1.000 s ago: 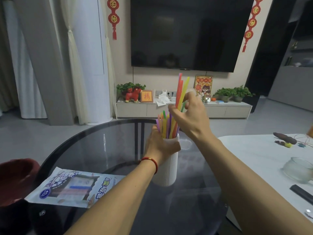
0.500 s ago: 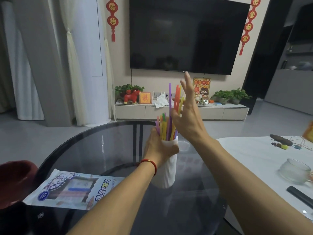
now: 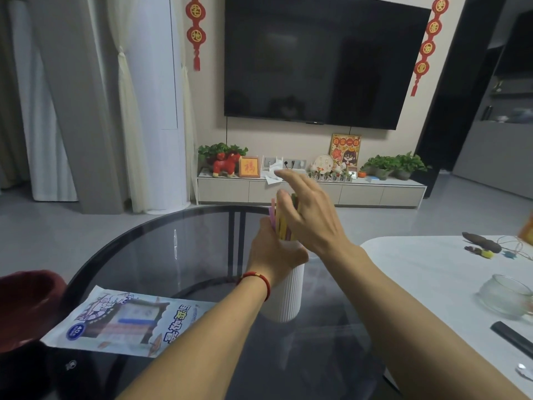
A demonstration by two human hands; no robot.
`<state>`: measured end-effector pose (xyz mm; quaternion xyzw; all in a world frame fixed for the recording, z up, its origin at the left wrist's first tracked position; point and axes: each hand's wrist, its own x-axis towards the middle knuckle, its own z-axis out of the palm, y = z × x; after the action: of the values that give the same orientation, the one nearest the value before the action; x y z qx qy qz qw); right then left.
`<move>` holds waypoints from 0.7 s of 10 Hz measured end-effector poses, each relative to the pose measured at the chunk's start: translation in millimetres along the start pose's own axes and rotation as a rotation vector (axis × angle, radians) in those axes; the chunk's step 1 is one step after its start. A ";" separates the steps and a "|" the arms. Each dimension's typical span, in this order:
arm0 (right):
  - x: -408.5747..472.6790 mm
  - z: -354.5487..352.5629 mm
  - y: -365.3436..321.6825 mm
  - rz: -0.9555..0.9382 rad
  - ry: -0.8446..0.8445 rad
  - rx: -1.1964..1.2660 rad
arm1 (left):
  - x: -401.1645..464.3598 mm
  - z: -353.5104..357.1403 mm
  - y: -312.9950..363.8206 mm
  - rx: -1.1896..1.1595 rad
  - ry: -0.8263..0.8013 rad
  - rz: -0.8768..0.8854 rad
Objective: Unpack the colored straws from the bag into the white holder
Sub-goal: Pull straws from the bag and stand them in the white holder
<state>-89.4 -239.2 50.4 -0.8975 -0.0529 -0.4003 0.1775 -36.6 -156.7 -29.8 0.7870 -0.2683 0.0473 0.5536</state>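
A white ribbed holder stands on the round dark glass table. My left hand grips its upper part. Colored straws stick up out of it, purple, yellow and orange among them. My right hand lies flat over the straw tops, fingers straight and spread, pressing on them and hiding most of them. The straw bag, white and blue with printed text, lies flat on the table to the left, near my left forearm.
A dark red seat sits at the table's left edge. A white table on the right carries a glass bowl, a black remote and small dark items. A TV cabinet stands beyond.
The tall straws that stood well above the holder have sunk down. My right hand let go of them, opened, and came down flat on their tops. My left hand stays on the holder.
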 end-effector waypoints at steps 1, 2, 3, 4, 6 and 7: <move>-4.0 7.8 0.5 -0.039 -0.143 -0.099 | -1.9 -2.0 -3.0 -0.047 0.053 0.013; -4.1 8.8 -0.8 -0.076 -0.157 -0.157 | -5.4 -5.2 -0.8 -0.022 0.069 0.013; -3.6 0.4 -6.1 -0.105 -0.089 -0.189 | -4.7 -4.4 0.9 -0.075 0.035 0.001; -13.9 -12.2 -15.3 -0.176 0.056 -0.193 | -14.4 -19.8 -4.0 -0.023 -0.141 -0.005; -95.4 -8.7 -33.7 -0.145 -0.055 0.081 | -63.0 -96.9 -80.2 0.502 -0.411 -0.011; -139.5 26.2 -34.8 0.082 -0.296 0.163 | -73.1 -127.3 -111.4 0.878 -0.738 0.069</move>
<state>-173.3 -190.8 -58.9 -0.9307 -0.0739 -0.2507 0.2560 -17.7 11.6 -102.5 0.8982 -0.4247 -0.1055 0.0425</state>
